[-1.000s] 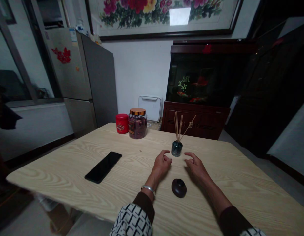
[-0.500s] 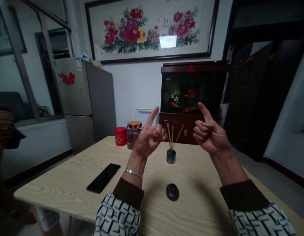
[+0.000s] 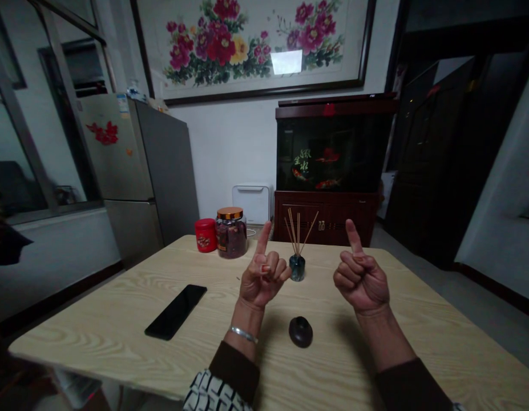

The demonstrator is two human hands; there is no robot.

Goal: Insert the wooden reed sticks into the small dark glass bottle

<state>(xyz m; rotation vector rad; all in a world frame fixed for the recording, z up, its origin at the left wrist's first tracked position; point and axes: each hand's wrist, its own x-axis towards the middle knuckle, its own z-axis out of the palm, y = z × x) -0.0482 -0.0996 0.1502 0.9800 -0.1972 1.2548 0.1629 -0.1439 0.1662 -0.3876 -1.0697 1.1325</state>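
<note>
Pale wood-grain counter [image 3: 97,337] carries a reed diffuser [image 3: 297,267] between the raised left hand [image 3: 264,279] and right hand [image 3: 360,279], with a dark rounded object [image 3: 301,331] nearer the wrists and a black phone [image 3: 176,311] further left. Both hands hold nothing, index fingers pointing up, other fingers curled, clear of the counter.

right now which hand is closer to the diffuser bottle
Left. The left hand is raised just left of the diffuser bottle; the right hand is raised farther off to its right.
</note>
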